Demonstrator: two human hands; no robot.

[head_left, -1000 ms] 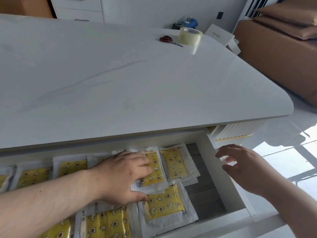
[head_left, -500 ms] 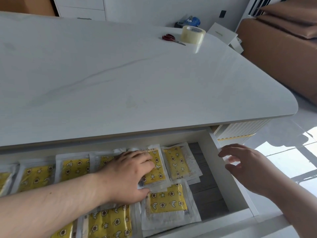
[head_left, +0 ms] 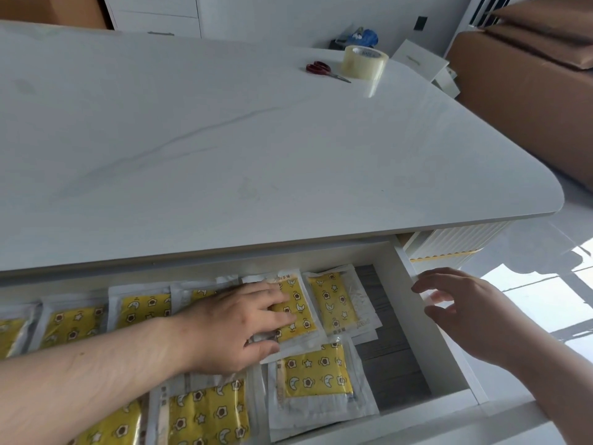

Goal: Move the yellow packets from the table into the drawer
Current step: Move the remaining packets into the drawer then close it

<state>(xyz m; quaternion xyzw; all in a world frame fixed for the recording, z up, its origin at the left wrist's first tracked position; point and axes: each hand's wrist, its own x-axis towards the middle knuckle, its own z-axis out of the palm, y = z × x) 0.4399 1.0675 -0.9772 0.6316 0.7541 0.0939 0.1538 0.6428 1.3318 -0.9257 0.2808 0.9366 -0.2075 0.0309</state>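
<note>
Several yellow packets in clear wrappers lie in the open white drawer (head_left: 414,303) below the table's front edge. My left hand (head_left: 237,326) lies flat inside the drawer, its fingers pressing on one yellow packet (head_left: 296,311) near the drawer's right end. More packets sit beside it: one to the right (head_left: 333,300), one in front (head_left: 316,375), others to the left (head_left: 141,311). My right hand (head_left: 465,313) hovers over the drawer's right side wall with loosely spread fingers and holds nothing. The white marble tabletop (head_left: 224,149) shows no packets.
Red-handled scissors (head_left: 322,69) and a roll of clear tape (head_left: 364,62) lie at the table's far right. Brown cardboard boxes (head_left: 526,91) stand on the floor to the right. White cabinets stand behind the table.
My left hand stays on the same packet in the drawer. My right hand has drifted slightly to the right, still beside the drawer wall. The view shifted a little.
</note>
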